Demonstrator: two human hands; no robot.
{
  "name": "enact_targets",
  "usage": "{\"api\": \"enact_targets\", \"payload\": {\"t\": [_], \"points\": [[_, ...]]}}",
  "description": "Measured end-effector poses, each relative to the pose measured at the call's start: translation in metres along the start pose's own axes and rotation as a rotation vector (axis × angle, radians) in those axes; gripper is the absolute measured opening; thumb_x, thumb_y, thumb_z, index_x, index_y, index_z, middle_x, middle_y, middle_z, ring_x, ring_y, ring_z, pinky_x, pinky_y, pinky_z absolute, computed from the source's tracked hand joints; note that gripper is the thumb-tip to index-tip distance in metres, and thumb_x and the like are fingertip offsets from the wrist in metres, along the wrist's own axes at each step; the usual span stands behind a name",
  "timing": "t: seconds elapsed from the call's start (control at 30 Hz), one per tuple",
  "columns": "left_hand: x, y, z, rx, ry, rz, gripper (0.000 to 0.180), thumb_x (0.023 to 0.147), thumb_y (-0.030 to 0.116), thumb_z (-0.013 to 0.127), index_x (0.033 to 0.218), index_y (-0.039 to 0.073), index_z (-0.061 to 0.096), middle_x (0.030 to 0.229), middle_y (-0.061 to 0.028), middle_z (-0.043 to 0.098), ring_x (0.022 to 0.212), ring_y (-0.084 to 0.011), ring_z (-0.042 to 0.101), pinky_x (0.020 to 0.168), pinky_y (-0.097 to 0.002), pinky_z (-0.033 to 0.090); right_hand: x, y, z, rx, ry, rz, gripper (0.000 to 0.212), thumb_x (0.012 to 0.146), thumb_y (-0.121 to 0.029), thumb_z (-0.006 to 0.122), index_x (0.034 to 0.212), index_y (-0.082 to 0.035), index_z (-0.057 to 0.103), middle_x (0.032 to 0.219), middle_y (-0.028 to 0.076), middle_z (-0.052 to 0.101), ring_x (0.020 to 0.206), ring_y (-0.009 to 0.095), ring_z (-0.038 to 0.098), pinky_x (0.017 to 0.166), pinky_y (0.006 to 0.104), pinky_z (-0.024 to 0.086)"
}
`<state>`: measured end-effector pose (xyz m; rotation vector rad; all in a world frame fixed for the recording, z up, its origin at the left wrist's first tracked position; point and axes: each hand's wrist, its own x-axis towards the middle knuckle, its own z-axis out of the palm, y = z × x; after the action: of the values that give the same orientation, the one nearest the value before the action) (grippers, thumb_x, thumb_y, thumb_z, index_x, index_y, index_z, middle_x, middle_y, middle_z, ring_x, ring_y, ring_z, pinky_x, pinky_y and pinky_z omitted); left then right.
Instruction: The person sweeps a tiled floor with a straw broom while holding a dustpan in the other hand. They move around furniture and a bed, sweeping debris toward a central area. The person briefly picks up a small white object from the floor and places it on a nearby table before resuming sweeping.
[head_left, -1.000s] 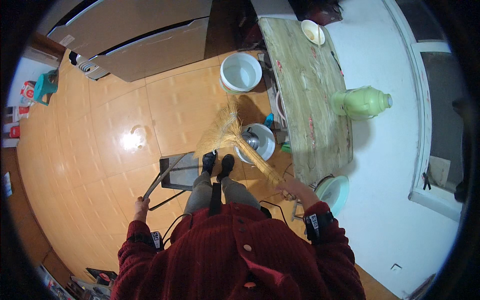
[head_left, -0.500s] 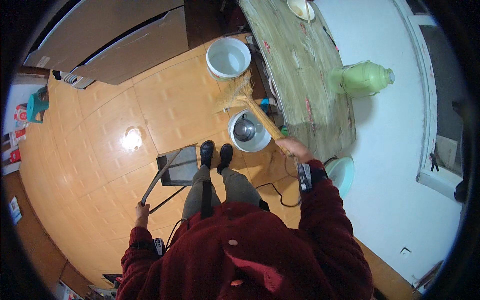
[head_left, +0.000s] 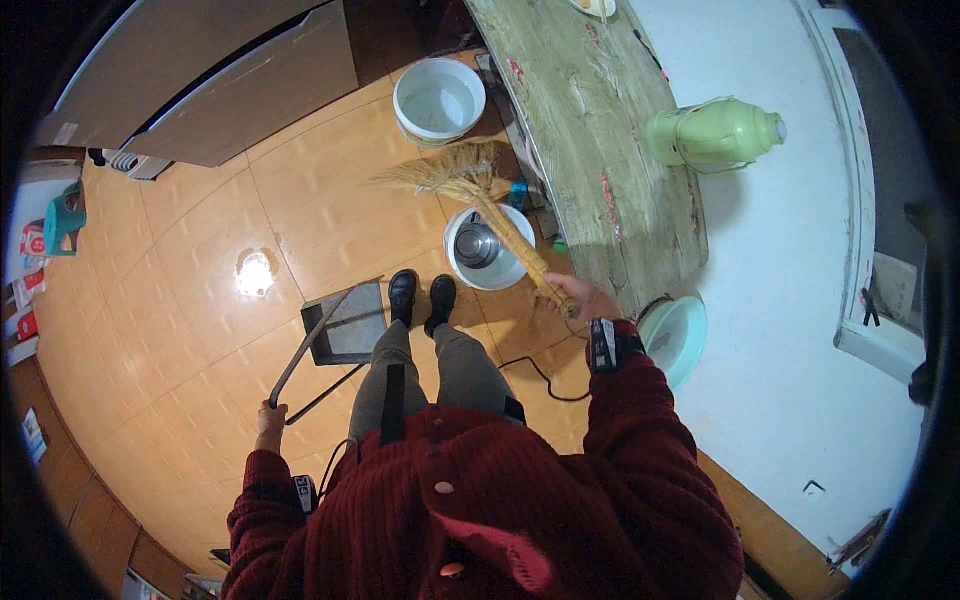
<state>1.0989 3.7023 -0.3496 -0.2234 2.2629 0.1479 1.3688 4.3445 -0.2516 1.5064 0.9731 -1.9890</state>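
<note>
My right hand [head_left: 580,296] is closed round the handle of a straw broom [head_left: 500,222]. The broom slants up and to the left, its bristles fanned out over the tiles between two white buckets. Its handle passes over the edge of the nearer bucket [head_left: 513,270], which has a metal pot [head_left: 477,245] inside. At the left my left hand [head_left: 271,418] grips the long bent handle of a grey metal dustpan [head_left: 350,328]. The pan lies by my left shoe, and its inside looks bare.
A second white bucket [head_left: 440,98] stands farther off, beside a worn wooden table [head_left: 620,150]. On the table is a green thermos flask [head_left: 715,135]. A pale green basin [head_left: 678,340] sits near my right arm. A black cable [head_left: 545,375] lies on the floor.
The broom's bristles have swung left and now spread wider past the buckets, turned by my right hand. The dustpan stays beside my left foot. The whole view has shifted slightly.
</note>
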Motion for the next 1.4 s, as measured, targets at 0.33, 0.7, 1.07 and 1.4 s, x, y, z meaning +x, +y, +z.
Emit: {"api": "enact_targets", "payload": {"t": [0.33,0.7,1.07,1.4], "points": [[0.007,-0.017,0.015,-0.127,0.058,0.069,0.040,0.064,0.021,0.056,0.093,-0.006,0.050,0.077,-0.0201,0.057,0.066,-0.0294,0.056,0.057,-0.0390,0.045,-0.057,0.040,0.052,0.206,-0.089,0.199,0.031,0.084,-0.034,0.051,0.087,-0.003,0.052,0.063,0.004,0.053,0.048,0.010,0.052,0.040,0.0210,0.043],[-0.009,-0.005,0.004,-0.129,0.048,0.060,0.036,0.065,0.020,0.056,0.090,-0.006,0.050,0.074,-0.0191,0.056,0.061,-0.0297,0.056,0.055,-0.0396,0.045,0.024,-0.001,0.011,0.192,-0.140,0.008,0.030,0.084,-0.035,0.048,0.083,-0.006,0.049,0.061,0.006,0.051,0.046,0.014,0.051,0.041,0.0240,0.043],[-0.003,-0.003,0.009,-0.096,0.132,0.018,0.034,0.065,0.021,0.057,0.087,-0.004,0.051,0.071,-0.0200,0.056,0.062,-0.0308,0.057,0.055,-0.0411,0.046,-0.018,0.044,0.054,0.405,-0.225,0.189,0.039,0.086,-0.035,0.044,0.097,0.002,0.048,0.070,0.006,0.052,0.051,0.010,0.050,0.044,0.0218,0.044],[0.006,-0.017,0.015,-0.092,0.189,0.082,0.032,0.064,0.022,0.057,0.082,-0.003,0.051,0.070,-0.0186,0.056,0.061,-0.0296,0.057,0.054,-0.0398,0.045,-0.038,0.031,0.039,0.127,-0.002,0.037,0.034,0.083,-0.037,0.048,0.090,-0.004,0.051,0.066,0.006,0.055,0.049,0.013,0.053,0.042,0.0222,0.044]]}}
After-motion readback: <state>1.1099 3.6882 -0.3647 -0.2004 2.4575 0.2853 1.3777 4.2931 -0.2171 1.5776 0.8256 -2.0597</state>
